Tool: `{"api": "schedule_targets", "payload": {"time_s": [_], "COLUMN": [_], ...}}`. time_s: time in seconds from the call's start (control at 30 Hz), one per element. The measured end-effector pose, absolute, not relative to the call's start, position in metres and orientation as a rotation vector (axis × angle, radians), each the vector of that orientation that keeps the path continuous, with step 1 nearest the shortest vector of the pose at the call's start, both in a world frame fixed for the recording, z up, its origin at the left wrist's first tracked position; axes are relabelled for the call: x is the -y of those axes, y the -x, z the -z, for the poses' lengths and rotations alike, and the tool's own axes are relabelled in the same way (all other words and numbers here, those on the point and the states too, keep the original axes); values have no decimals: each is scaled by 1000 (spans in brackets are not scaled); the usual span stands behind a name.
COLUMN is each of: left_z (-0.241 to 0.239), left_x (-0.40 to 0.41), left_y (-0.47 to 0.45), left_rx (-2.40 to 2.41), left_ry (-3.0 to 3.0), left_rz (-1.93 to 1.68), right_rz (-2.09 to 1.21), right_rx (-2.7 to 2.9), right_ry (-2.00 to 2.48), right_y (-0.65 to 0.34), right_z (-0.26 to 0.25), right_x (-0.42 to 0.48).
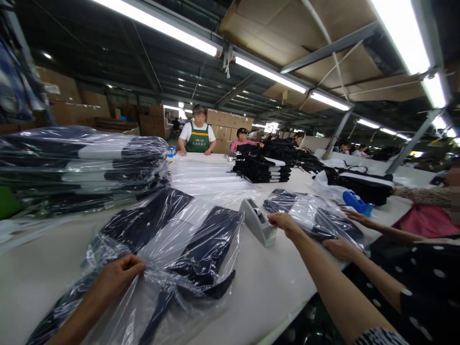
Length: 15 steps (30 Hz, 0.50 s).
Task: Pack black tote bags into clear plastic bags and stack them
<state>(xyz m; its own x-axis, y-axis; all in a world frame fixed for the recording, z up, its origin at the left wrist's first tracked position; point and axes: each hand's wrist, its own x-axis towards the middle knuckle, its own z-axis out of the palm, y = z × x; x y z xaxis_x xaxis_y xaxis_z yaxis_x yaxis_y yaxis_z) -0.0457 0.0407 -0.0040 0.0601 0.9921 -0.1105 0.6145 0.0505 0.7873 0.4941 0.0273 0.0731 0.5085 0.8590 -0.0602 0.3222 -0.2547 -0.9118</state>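
Observation:
My left hand (122,274) is closed in a pinch on the gathered edge of a clear plastic bag (165,249). Inside the bag lie folded dark navy garments (212,235) with a white panel between them, and a dark strap shows near the bag's lower end. Off to the right, my right hand (286,224) has its fingertips pressed together at the edge of a grey tape dispenser (258,223). Whatever is between those fingertips is too small to make out. The dispenser stands on the white table just beyond the bag's right side.
Bagged garments (82,163) are stacked high at the left. A co-worker's hands (341,248) touch another bagged garment (312,211) close by my right arm, near a blue tape dispenser (355,202). Black folded garments (266,167) lie farther back. A person in a green apron (199,139) stands across the table.

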Motion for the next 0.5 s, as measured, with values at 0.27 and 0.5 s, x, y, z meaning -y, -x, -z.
{"api": "schedule_targets", "payload": {"time_s": [0.27,0.5], "left_z": [-6,-17], "left_x": [-34,-27], "left_y": [41,33], "left_rx": [-1641,-1596], "left_ry": [-1559,-1558], "left_rz": [-672,-811], "right_rz": [-719,-855], "right_rx": [897,996], "right_ry": [1754,1755], "right_y": [-495,-490], "right_z": [-76,-45], "right_x": [30,54]}}
